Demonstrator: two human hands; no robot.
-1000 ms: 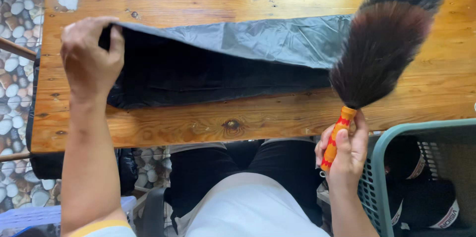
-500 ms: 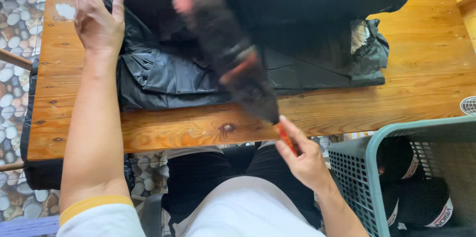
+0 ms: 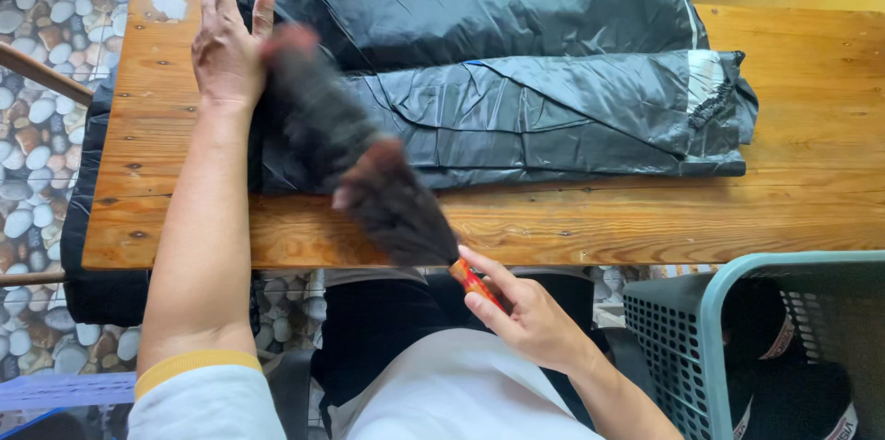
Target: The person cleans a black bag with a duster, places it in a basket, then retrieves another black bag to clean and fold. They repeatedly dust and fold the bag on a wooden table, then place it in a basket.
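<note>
Left hand (image 3: 226,48) lies flat on black jacket (image 3: 516,81) spread over plank worktop (image 3: 811,191). Right hand (image 3: 525,316) clenches feather duster (image 3: 369,173), blurred, brushing jacket. Pebble floor (image 3: 55,25) beyond; teal basket (image 3: 728,329) right.

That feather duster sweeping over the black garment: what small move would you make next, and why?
Probably draw the feather duster rightward along the black garment. Its blurred head lies over the garment's left end, beside the left hand pressing the cloth flat on the wooden table, while the right hand grips the orange handle. The long right stretch lies uncovered.
</note>
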